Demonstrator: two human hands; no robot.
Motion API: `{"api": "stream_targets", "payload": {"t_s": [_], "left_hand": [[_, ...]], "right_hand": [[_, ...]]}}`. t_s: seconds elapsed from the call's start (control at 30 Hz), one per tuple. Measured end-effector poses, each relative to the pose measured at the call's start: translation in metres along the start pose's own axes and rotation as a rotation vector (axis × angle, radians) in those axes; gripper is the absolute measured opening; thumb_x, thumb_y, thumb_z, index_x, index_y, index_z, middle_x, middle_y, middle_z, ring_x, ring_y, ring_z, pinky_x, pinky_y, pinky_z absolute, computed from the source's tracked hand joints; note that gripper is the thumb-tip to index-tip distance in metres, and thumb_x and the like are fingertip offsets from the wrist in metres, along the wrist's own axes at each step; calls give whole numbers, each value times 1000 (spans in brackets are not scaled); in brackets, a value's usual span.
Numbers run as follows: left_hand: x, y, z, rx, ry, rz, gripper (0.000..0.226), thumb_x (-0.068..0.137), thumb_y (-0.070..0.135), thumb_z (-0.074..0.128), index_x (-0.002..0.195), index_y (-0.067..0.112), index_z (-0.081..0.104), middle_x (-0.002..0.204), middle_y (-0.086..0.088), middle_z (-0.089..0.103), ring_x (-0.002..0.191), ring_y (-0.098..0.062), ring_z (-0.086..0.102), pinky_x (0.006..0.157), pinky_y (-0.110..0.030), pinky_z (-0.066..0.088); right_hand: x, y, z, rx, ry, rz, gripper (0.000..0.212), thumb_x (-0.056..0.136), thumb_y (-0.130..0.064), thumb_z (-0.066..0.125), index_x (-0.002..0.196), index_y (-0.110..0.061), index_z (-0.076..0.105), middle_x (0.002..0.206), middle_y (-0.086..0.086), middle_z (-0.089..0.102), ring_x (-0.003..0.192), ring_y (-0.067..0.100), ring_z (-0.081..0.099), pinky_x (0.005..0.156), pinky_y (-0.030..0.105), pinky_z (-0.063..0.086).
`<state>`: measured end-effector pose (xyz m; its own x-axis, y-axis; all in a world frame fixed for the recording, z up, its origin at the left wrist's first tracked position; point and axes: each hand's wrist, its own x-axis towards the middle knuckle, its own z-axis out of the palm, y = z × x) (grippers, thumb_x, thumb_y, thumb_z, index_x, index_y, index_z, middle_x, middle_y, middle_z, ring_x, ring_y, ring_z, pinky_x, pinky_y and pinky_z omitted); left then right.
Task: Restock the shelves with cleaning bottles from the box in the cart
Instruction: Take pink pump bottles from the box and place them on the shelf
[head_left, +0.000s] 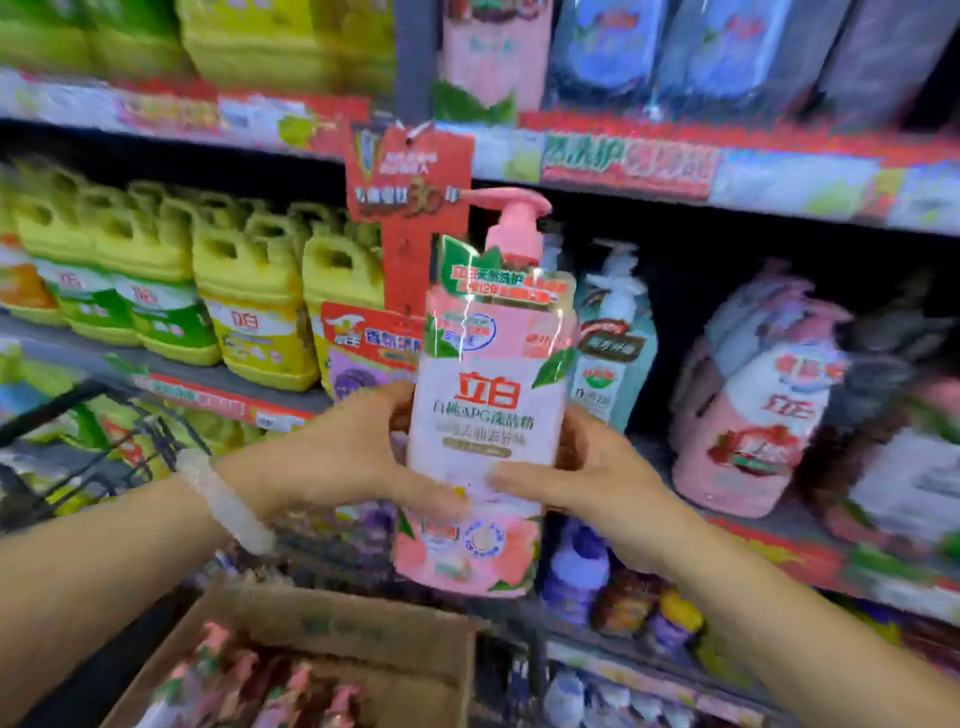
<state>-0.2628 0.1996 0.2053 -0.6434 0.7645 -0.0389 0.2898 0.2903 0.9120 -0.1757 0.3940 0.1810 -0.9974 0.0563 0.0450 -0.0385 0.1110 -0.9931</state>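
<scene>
A pink pump bottle (483, 405) with a white and pink label stands upright in mid-air in front of the middle shelf (753, 525). My left hand (358, 452) grips its left side with the thumb across the front. My right hand (587, 467) grips its right side, thumb also on the label. Below, a cardboard box (415, 639) holds several more pink pump bottles (249, 680). The black wire cart (88, 441) shows at the left.
Yellow jugs (249, 291) fill the middle shelf at the left. A teal pump bottle (613, 343) and pink jugs (753, 405) stand at the right. A red promo tag (410, 182) hangs from the upper shelf edge. Purple bottles (576, 566) sit lower down.
</scene>
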Motion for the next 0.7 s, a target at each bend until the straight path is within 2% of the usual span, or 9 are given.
{"api": "stream_targets", "payload": {"t_s": [0.07,0.17,0.27,0.33,0.4,0.47,0.57,0.63,0.7], "left_hand": [[14,39,6,34,34,86,85,41,27,92,118,18,58,111,8,71,102,-9,68,79,-26,56],[38,97,14,85,70,236,88,36,33,88,117,17,58,110,6,72,102,-12,68,83,-35,56],[60,158,24,110,61,386,76,39,34,86,109,18,64,103,9,74,96,-7,69,80,-24,56],[76,198,30,111,100,449,69,36,36,84,101,17,68,96,9,75,87,-5,70,74,-19,55],[93,235,35,121,136,482,61,38,30,86,96,16,70,92,5,76,79,-6,68,69,-21,55],[112,267,43,119,153,510,46,50,22,85,93,16,71,86,1,75,70,-8,64,64,-23,52],[146,302,58,78,182,540,33,69,11,80,100,13,68,84,0,72,67,-9,65,69,-26,55],[169,317,67,35,190,552,27,75,5,75,99,13,65,83,0,70,60,-5,66,60,-21,56],[194,324,74,6,212,553,32,76,1,73,105,11,62,87,-1,71,60,-5,68,52,-20,54]], "right_hand": [[-9,-35,-28,-51,27,-94,54,59,-16,79,110,-17,61,108,-1,73,100,14,69,84,28,55],[-26,-87,-68,-131,82,-218,67,56,-27,81,117,-12,58,113,1,71,105,15,67,87,32,55],[-41,-138,-109,-184,108,-316,45,63,-17,72,108,-13,64,106,-3,73,92,7,69,72,18,55],[-50,-171,-133,-199,125,-358,40,58,-11,77,97,-15,68,95,-6,75,79,5,69,63,18,55],[-53,-199,-157,-243,189,-381,39,56,-27,71,94,-16,67,85,-7,73,71,7,66,58,21,54],[-50,-223,-182,-267,251,-397,31,63,-29,63,91,-17,66,79,-7,71,66,9,63,57,21,52],[-38,-247,-223,-293,330,-419,24,76,-23,64,99,-17,67,90,-4,73,76,13,66,66,27,52],[-27,-255,-249,-302,378,-421,28,83,-19,63,111,-17,65,106,0,71,88,18,65,76,33,50],[-14,-257,-270,-275,404,-413,30,85,-17,64,115,-18,63,109,0,70,91,20,65,81,37,52]]}}
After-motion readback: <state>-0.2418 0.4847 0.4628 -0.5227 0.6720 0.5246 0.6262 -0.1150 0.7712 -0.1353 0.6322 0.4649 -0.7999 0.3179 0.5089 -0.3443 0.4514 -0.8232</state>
